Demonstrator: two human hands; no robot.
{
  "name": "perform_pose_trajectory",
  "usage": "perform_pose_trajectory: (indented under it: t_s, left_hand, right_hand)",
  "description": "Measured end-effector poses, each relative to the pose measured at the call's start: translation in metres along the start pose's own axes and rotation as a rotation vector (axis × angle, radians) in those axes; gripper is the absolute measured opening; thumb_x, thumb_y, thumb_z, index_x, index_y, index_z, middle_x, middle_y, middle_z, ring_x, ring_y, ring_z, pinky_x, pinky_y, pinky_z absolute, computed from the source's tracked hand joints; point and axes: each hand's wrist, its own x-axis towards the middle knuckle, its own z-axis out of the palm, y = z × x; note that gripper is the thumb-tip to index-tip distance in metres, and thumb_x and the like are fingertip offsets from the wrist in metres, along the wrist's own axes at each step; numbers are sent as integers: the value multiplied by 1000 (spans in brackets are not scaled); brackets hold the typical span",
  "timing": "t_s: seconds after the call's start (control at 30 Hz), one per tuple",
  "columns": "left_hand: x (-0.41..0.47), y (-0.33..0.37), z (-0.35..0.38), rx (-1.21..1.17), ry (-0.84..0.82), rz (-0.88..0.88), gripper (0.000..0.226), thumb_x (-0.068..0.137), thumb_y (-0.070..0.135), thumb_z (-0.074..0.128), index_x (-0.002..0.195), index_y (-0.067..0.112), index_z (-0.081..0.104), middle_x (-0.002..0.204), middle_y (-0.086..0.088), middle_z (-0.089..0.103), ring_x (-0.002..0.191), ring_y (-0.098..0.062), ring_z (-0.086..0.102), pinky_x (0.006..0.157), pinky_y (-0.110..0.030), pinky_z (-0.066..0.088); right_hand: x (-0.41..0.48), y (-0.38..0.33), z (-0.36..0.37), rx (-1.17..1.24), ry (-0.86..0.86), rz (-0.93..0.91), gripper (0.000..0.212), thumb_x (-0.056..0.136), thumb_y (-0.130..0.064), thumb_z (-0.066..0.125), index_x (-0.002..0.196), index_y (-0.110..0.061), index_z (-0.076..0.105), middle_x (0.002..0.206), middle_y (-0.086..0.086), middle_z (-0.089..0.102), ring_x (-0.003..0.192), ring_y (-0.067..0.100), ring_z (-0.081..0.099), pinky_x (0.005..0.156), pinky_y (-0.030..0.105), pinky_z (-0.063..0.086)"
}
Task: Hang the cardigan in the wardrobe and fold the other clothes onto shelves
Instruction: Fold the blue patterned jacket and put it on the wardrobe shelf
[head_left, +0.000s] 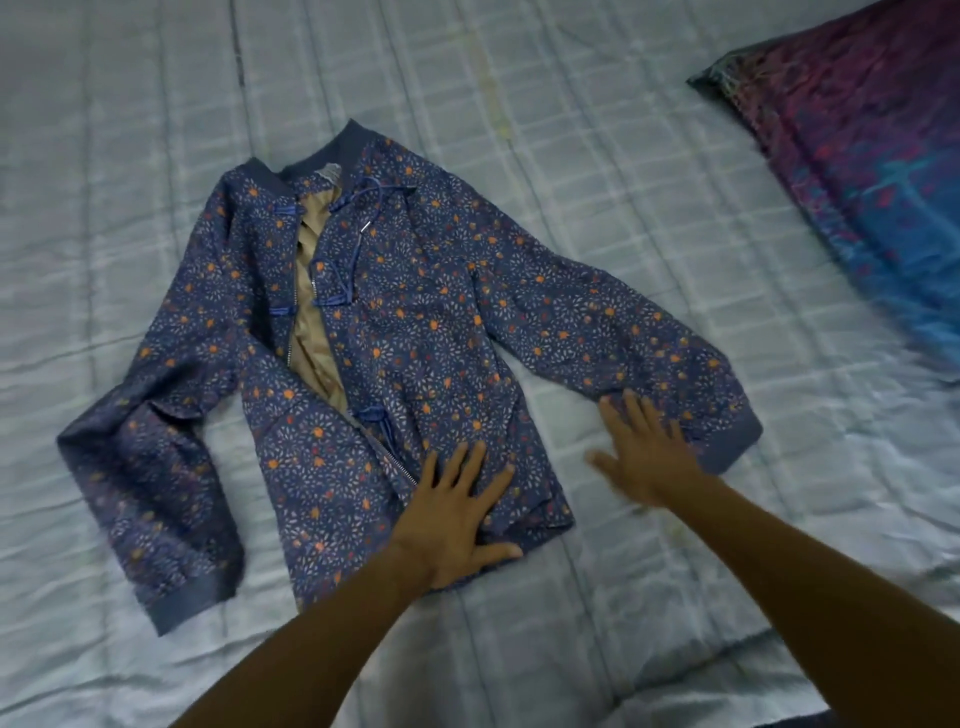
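Note:
A dark blue jacket (415, 322) with small orange and white flowers lies front-up on the bed, sleeves spread to both sides. Its zip is partly undone and shows a tan lining. My left hand (457, 525) presses flat on the lower hem, fingers straight and spread. My right hand (644, 452) lies flat with spread fingers at the lower edge of the right sleeve, near its ribbed cuff (732, 447), fingertips touching the fabric.
The jacket rests on a pale blue checked bedsheet (623, 171) with light wrinkles. A pillow (872, 171) in a purple, red and teal pattern lies at the upper right. The bed's front edge shows at the lower right corner.

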Motion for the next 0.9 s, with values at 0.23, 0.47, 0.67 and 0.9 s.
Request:
perform_pose_trajectory:
  t_s: [0.23, 0.47, 0.67, 0.9]
  left_hand:
    - [-16, -3, 10, -10, 232, 76, 76, 88, 59, 39, 148, 15, 25, 154, -23, 19, 143, -35, 15, 116, -51, 11]
    - [-98, -58, 58, -56, 446, -109, 87, 75, 71, 48, 137, 10, 36, 139, -28, 42, 133, -40, 29, 106, -58, 21]
    - [-117, -61, 95, -91, 383, -273, 59, 88, 42, 46, 134, 7, 40, 133, -30, 47, 123, -52, 43, 93, -63, 42]
    - [-128, -97, 85, 68, 497, -9, 45, 68, 6, 57, 113, 2, 54, 96, -18, 70, 79, -35, 69, 44, -33, 55]
  right_hand:
    - [-16, -36, 5, -47, 269, -141, 58, 92, -36, 45, 144, -16, 30, 146, 22, 36, 128, 39, 41, 102, 49, 34]
    - [-48, -96, 43, 132, -6, -338, 111, 73, -45, 68, 149, -26, -10, 158, 14, -7, 145, 35, 2, 113, 54, 21]
    - [-56, -109, 58, 59, 384, -267, 78, 70, -10, 74, 139, -5, 38, 126, 26, 51, 98, 45, 56, 74, 48, 49]
    - [-52, -115, 39, -6, 326, -313, 79, 70, 4, 73, 141, -3, 39, 85, 27, 61, 65, 40, 58, 50, 33, 32]
